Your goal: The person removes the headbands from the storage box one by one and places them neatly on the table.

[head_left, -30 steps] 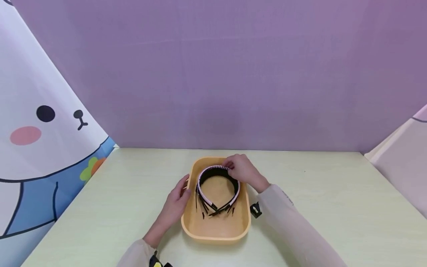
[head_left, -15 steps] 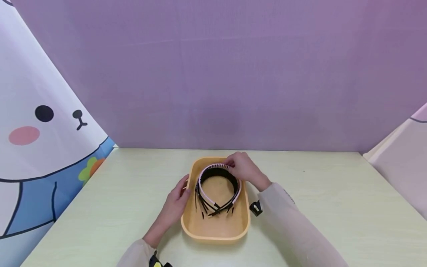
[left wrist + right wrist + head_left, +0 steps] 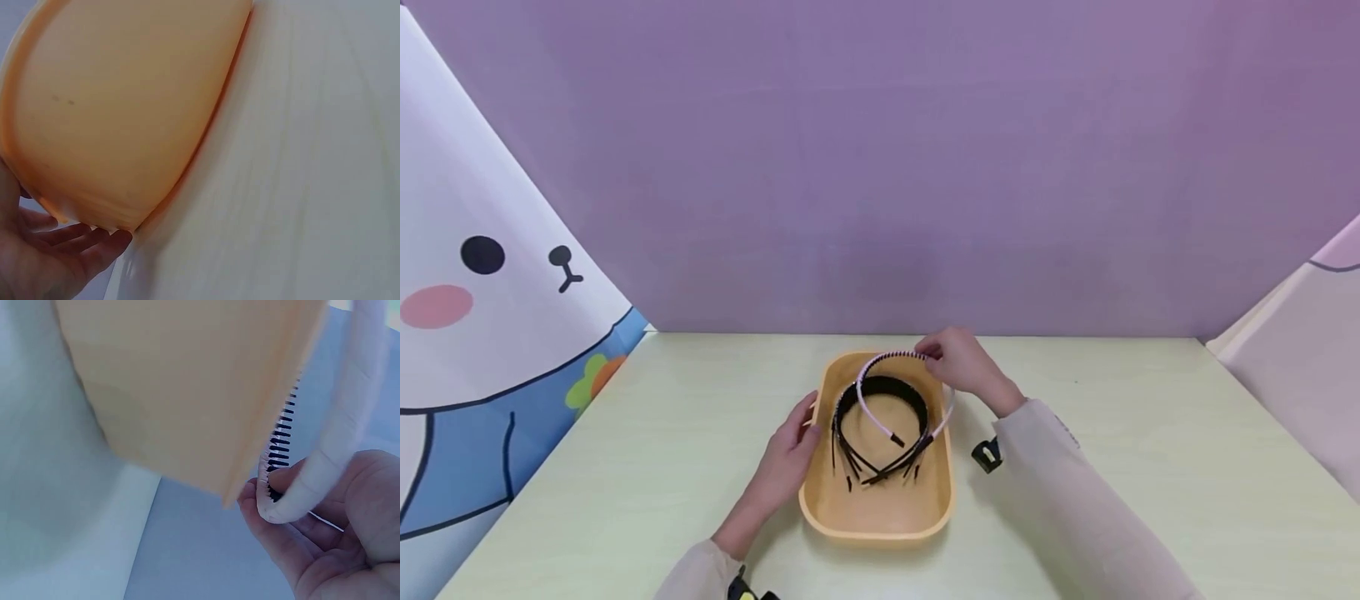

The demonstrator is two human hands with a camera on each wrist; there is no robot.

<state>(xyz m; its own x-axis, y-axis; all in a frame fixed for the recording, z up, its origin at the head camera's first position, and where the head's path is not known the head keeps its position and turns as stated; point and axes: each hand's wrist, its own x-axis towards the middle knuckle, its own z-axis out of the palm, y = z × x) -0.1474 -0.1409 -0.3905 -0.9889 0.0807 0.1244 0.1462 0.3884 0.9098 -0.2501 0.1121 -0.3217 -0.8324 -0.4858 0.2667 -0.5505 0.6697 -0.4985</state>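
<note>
My right hand [image 3: 966,367] pinches a pale pink headband [image 3: 867,400] with dark teeth on its inner side. In the right wrist view, thumb and fingers close on the toothed band [image 3: 325,462] beside the bin's wall. The headband hangs tilted over the orange plastic bin [image 3: 880,521]. Inside the bin lie several dark headbands [image 3: 891,385], nested together, their thin black ends crossing toward the near side. My left hand [image 3: 786,462] grips the bin's left side, thumb at the rim. In the left wrist view its fingers [image 3: 103,250] touch the outer wall.
The bin stands on a pale table [image 3: 1112,467] before a purple backdrop [image 3: 880,167]. A cartoon-printed cloth [image 3: 497,350] borders the left, and a white cloth [image 3: 1300,367] the right. Black straps are at both wrists.
My right hand has lifted the pink headband up and to the right, away from the dark ones. The left hand stays on the bin, while the view shifts slightly.
</note>
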